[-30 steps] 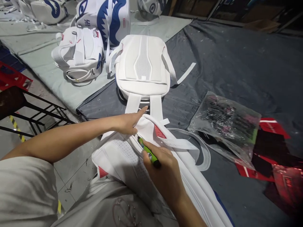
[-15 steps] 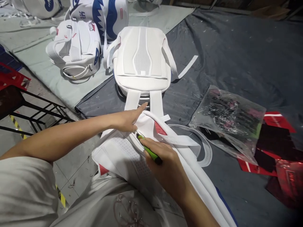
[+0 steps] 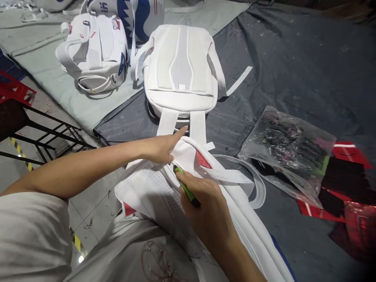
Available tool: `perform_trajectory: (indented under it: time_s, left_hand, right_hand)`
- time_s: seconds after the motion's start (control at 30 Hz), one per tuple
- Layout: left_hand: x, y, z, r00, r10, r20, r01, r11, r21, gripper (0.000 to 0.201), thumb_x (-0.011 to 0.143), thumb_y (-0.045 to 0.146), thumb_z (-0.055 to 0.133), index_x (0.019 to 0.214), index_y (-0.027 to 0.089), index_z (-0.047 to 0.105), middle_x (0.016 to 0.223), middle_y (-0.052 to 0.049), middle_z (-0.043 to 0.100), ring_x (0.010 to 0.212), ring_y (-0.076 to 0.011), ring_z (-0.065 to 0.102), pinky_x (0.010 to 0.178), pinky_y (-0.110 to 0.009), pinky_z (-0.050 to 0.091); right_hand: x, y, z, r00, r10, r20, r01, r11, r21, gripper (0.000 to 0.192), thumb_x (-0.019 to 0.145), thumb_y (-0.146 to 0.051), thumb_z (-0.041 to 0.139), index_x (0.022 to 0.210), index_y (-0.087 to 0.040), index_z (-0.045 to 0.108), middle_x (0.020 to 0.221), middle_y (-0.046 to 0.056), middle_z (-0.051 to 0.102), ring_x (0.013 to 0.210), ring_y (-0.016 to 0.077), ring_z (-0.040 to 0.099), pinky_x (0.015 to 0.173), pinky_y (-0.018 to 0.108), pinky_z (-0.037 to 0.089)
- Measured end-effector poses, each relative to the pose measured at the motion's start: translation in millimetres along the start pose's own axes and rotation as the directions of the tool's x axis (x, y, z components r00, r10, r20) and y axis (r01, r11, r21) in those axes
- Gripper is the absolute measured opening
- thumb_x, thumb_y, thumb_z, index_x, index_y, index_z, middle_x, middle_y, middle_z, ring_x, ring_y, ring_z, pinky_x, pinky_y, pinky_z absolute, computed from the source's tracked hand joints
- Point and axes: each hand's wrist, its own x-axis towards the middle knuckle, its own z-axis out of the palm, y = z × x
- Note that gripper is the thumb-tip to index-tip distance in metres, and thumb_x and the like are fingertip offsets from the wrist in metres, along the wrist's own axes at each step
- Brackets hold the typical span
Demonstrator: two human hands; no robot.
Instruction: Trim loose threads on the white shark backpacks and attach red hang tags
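Note:
A white backpack (image 3: 147, 188) with a perforated back panel and red patches leans against my body. My left hand (image 3: 161, 149) grips its upper part; the index finger stretches forward, the thumb lies apart on the fabric, and the other fingers are hidden. My right hand (image 3: 205, 196) is closed round a slim green-and-black handled tool (image 3: 188, 190). Its front end points at the white piping beside my left thumb; I cannot make out the tip. A loose white strap (image 3: 227, 175) lies to the right of the tool, and a curved strap loops beyond it.
Straight ahead, another white backpack (image 3: 160, 70) lies back panel up on the dark sheet (image 3: 293, 66). A smaller white bag (image 3: 113, 51) sits at the left on a pale cloth. On the right are a clear plastic bag (image 3: 289, 137) and red packets (image 3: 348, 152). A black metal frame (image 3: 44, 125) stands left.
My view has shifted slightly, so the far bags appear higher. Both hands stay at nearly the same place on the backpack, with the tool still in the right one.

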Motion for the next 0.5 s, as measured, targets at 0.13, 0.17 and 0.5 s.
perform_trajectory:
  time_s: [0.13,0.17,0.5]
  left_hand:
    - [3,0,-3.0,0.999,-0.044,0.003,0.044,0.999,0.007,0.104,0.083,0.024,0.056,0.157,0.017,-0.017,0.101,-0.006,0.067,0.086,-0.0201,0.063,0.07,-0.025,0.046]
    - [4,0,-4.4,0.999,-0.049,0.0,0.049,0.999,0.005,0.104,0.082,0.024,0.056,0.157,0.017,-0.016,0.104,-0.007,0.068,0.088,-0.0204,0.063,0.071,-0.025,0.047]
    - [22,-63,44.3,0.916,0.198,-0.348,-0.266,0.951,-0.159,0.081,0.089,0.049,0.043,0.145,0.063,-0.013,0.163,0.024,0.007,0.148,-0.0367,0.032,0.118,-0.056,0.03]
  right_hand:
    - [1,9,5,0.999,-0.051,-0.011,0.052,0.993,0.105,0.037,0.083,-0.009,0.047,0.11,-0.02,0.069,0.111,0.007,0.076,0.107,0.0279,0.071,0.087,0.042,0.053]
    - [1,11,6,0.998,-0.062,-0.009,0.063,0.988,0.144,0.037,0.083,-0.009,0.048,0.111,-0.021,0.069,0.111,0.006,0.076,0.107,0.0268,0.071,0.088,0.041,0.053]
    - [-5,-18,-6,0.994,0.101,-0.038,-0.105,0.982,-0.156,0.018,0.075,-0.024,0.057,0.088,-0.032,0.066,0.084,-0.019,0.073,0.075,0.0058,0.07,0.075,0.012,0.051]
